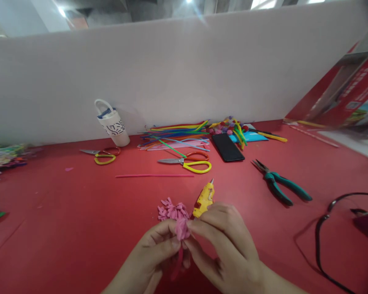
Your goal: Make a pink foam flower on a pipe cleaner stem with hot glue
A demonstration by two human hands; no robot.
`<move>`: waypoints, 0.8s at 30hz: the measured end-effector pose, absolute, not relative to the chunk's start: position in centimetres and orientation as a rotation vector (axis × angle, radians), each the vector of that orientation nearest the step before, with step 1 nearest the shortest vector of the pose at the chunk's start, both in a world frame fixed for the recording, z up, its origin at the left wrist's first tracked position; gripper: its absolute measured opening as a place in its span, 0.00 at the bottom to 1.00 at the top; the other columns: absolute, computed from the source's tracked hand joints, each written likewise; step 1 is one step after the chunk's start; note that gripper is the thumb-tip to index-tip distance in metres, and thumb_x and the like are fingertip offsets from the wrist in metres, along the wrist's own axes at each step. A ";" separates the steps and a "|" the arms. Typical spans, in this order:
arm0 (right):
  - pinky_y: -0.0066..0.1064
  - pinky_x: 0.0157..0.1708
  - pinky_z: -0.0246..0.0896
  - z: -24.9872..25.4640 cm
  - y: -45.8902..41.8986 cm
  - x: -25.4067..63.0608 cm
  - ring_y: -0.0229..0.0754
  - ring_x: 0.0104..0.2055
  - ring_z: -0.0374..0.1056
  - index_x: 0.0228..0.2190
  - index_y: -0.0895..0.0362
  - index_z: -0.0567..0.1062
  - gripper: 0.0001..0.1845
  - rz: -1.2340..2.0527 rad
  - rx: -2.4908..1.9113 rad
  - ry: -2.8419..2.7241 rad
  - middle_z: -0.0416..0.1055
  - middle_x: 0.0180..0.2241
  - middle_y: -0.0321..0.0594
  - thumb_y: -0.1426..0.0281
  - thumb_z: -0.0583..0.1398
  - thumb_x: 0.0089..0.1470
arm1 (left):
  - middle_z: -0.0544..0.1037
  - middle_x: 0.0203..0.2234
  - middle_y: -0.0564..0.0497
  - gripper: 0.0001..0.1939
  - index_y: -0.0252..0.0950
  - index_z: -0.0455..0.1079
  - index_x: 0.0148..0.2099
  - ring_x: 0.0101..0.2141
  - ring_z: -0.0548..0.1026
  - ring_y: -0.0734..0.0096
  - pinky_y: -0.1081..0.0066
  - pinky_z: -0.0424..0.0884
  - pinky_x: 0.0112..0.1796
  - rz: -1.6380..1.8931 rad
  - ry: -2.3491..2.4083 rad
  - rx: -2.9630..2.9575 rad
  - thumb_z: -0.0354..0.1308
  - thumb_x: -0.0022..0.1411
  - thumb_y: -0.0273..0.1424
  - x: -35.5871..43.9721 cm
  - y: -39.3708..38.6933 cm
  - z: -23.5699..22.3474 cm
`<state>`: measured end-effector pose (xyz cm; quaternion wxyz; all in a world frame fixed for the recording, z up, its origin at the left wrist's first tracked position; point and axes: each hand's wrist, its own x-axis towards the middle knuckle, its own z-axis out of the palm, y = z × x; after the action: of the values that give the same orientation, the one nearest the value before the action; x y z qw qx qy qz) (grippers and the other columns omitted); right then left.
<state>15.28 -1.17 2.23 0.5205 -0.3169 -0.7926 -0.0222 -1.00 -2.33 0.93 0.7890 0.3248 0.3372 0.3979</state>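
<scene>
From my remote post I see both hands closed on the same thing at the lower middle of the view. The left hand (156, 253) pinches a small bundle of soft pink strips (182, 228) between thumb and fingers, and the right hand (231, 245) grips its other side with thumb and forefinger — so it sits between the 2 hands, over the red worktop (79, 232). A deeper-pink narrow strip (178, 263) shows below it; I cannot tell whether they join.

Just beyond the fingers I see a fringed pink piece (173, 210), and a yellow glue gun with a metal nozzle (204, 200) lies partly hidden behind the right hand. Farther back are a thin straight pink rod (155, 176), metal scissors with 1 red and 1 yellow handle (181, 161), a black rectangular phone (227, 148) and a spread of thin multicoloured stems (174, 134). Green-handled metal pliers (270, 176) lie to the right — well apart from the hands.
</scene>
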 end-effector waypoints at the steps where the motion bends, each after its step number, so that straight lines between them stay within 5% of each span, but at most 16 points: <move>1: 0.37 0.35 0.64 2.3 -1.2 15.3 0.40 0.30 0.64 0.35 0.59 0.70 0.10 -0.060 -0.762 -1.886 0.70 0.28 0.41 0.79 0.60 0.47 | 0.69 0.21 0.52 0.04 0.34 0.70 0.32 0.23 0.65 0.76 0.77 0.61 0.25 0.856 0.725 0.691 0.55 0.58 0.27 -1.0 -2.3 0.9; 5: 0.34 0.33 0.64 2.4 -1.1 15.2 0.38 0.27 0.63 0.32 0.57 0.71 0.09 -0.085 -0.768 -1.897 0.69 0.25 0.38 0.80 0.59 0.46 | 0.69 0.20 0.52 0.04 0.34 0.68 0.31 0.22 0.63 0.77 0.79 0.56 0.21 0.852 0.702 0.656 0.54 0.58 0.26 -1.0 -2.3 0.7; 15: 0.38 0.36 0.62 2.0 -1.0 15.3 0.40 0.30 0.64 0.35 0.57 0.70 0.09 -0.083 -0.796 -1.944 0.71 0.28 0.39 0.77 0.58 0.49 | 0.67 0.20 0.54 0.02 0.34 0.68 0.31 0.22 0.65 0.77 0.75 0.64 0.28 0.864 0.710 0.629 0.56 0.56 0.26 -0.9 -2.3 0.7; 24: 0.39 0.38 0.62 1.9 -1.1 15.3 0.41 0.32 0.63 0.34 0.59 0.70 0.09 -0.009 -0.809 -1.935 0.70 0.29 0.40 0.79 0.60 0.47 | 0.67 0.21 0.54 0.00 0.35 0.70 0.30 0.22 0.66 0.76 0.79 0.55 0.18 0.873 0.712 0.600 0.59 0.53 0.26 -0.7 -2.2 1.0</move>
<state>15.28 -1.06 1.95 0.4990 -0.3343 -0.7996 -0.0036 -0.73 -2.25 1.03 0.8031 0.2798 0.3324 0.4076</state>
